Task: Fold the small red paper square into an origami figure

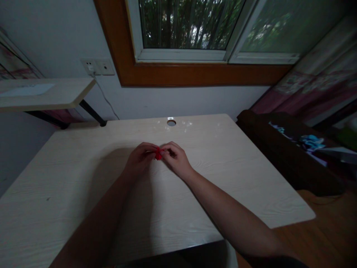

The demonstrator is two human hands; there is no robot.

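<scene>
Between my two hands is a small red folded piece (158,154), which looks like paper, though its exact shape is too small to make out. My left hand (139,158) pinches its left side between thumb and fingers. On the other side, my right hand (176,156) grips the right edge with bent fingers. Both hands are low over the middle of the pale wood-grain desk (223,178), and the fingertips cover part of the red piece.
A raised shelf (75,93) on black legs stands at the desk's back left. Near the back edge is a round cable hole (171,123). A white cord (107,98) hangs from the wall socket (90,67). Right of the desk is a dark brown piece of furniture (279,149) with items on it.
</scene>
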